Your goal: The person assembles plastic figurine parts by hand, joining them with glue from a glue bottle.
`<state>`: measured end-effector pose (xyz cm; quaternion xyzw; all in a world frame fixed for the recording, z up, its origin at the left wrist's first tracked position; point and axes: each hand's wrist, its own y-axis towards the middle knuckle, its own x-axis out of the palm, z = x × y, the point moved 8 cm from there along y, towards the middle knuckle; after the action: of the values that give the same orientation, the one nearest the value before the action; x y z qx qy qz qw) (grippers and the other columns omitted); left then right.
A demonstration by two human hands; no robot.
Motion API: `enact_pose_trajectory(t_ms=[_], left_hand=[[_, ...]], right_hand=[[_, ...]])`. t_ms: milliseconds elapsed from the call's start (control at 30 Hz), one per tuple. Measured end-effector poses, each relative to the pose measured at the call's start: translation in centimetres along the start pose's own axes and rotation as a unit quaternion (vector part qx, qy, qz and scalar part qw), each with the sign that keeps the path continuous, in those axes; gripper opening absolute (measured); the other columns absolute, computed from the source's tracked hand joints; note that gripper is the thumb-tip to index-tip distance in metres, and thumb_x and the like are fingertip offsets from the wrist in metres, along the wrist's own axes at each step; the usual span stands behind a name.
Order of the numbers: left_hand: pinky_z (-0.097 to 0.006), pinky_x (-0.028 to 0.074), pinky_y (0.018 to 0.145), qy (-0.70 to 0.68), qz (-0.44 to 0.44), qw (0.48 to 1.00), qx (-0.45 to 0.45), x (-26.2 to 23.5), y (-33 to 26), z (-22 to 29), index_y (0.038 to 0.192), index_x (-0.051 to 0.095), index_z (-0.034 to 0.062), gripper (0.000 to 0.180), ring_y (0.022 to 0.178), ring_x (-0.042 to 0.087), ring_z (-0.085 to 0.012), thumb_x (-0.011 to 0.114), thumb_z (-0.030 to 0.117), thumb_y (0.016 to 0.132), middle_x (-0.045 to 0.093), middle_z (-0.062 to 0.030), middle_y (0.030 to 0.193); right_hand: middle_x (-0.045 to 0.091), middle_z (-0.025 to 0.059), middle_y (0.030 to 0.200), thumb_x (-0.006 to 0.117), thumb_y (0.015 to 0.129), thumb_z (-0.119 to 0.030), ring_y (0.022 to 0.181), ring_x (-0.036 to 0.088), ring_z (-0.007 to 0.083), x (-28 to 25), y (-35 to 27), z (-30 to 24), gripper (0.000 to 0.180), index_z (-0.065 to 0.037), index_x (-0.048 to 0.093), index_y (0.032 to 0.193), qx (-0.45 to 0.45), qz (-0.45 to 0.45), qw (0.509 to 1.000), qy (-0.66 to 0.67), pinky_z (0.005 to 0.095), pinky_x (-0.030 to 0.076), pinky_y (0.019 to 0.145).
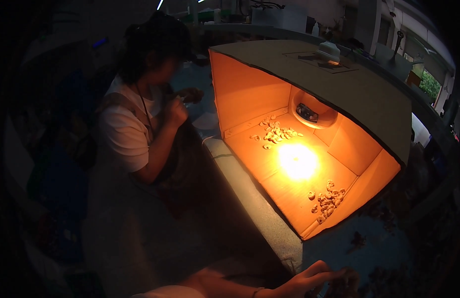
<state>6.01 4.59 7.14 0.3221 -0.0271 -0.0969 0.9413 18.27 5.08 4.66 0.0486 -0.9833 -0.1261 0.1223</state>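
Note:
At the lower edge my left hand (309,281), with a band at the wrist, is closed with its fingers bent; a small dark thing seems to be in them, too dim to name. Close against it in shadow is what looks like my right hand (346,282), its fingers mostly hidden. Both are just in front of an open cardboard box (389,169) lying on its side and lit orange within. Inside, small round pieces lie in two groups: a rear pile (279,133) and a front pile (329,201). A lamp (309,113) stands at the back.
At the left a person (135,114) in a white top and apron holds a small dark thing in raised hands. A pale plastic bottle (329,51) stands on the box. More small dark pieces (358,241) lie on the bluish table right of the box.

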Motion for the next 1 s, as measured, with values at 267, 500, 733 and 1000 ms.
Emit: enact_pose_trajectory(t_ms=[267, 500, 733, 1000], left_hand=[[-0.022, 0.042, 0.060, 0.009, -0.021, 1.000, 0.017, -0.2, 0.2, 0.8, 0.125, 0.047, 0.0021, 0.069, 0.076, 0.046, -0.0150, 0.073, 0.039, 0.072, 0.043, -0.0088, 0.098], [-0.030, 0.047, 0.071, 0.070, -0.044, 0.996, 0.016, -0.1, 1.1, -0.4, 0.125, 0.047, 0.0033, 0.069, 0.085, 0.055, -0.0210, 0.077, 0.019, 0.064, 0.051, -0.0100, 0.100], [-0.025, 0.046, 0.060, 0.093, -0.066, 0.993, -0.043, -0.6, 1.6, -2.3, 0.119, 0.048, 0.0004, 0.070, 0.064, 0.054, -0.0121, 0.080, 0.019, 0.060, 0.058, -0.0113, 0.103], [-0.020, 0.036, 0.048, 0.041, -0.140, 0.984, -0.105, 0.5, 1.9, -3.3, 0.114, 0.050, 0.0050, 0.063, 0.051, 0.042, -0.0060, 0.079, 0.017, 0.060, 0.060, -0.0042, 0.095]], right_hand=[[0.051, 0.0076, 0.101, 0.082, 0.058, -0.041, 0.091, 0.051, 0.0173, 0.1, -0.6, 0.0, 0.074, -0.004, 0.043, 0.108, -0.033, 0.023, 0.999, 0.009, 0.0275, 0.043, 0.079], [0.054, 0.0041, 0.095, 0.084, 0.053, -0.037, 0.089, 0.055, 0.0145, -1.3, -1.0, 3.1, 0.076, -0.002, 0.045, 0.108, 0.093, 0.130, 0.972, 0.169, 0.0253, 0.046, 0.076], [0.051, 0.0086, 0.105, 0.079, 0.065, -0.037, 0.096, 0.052, 0.0171, -1.1, -0.2, 2.9, 0.074, 0.001, 0.041, 0.116, 0.095, 0.045, 0.985, 0.135, 0.0274, 0.043, 0.082], [0.049, 0.0092, 0.115, 0.077, 0.064, -0.024, 0.103, 0.047, 0.0183, -4.2, 0.0, -1.0, 0.073, -0.001, 0.043, 0.124, 0.005, -0.088, 0.992, -0.095, 0.0301, 0.036, 0.089]])
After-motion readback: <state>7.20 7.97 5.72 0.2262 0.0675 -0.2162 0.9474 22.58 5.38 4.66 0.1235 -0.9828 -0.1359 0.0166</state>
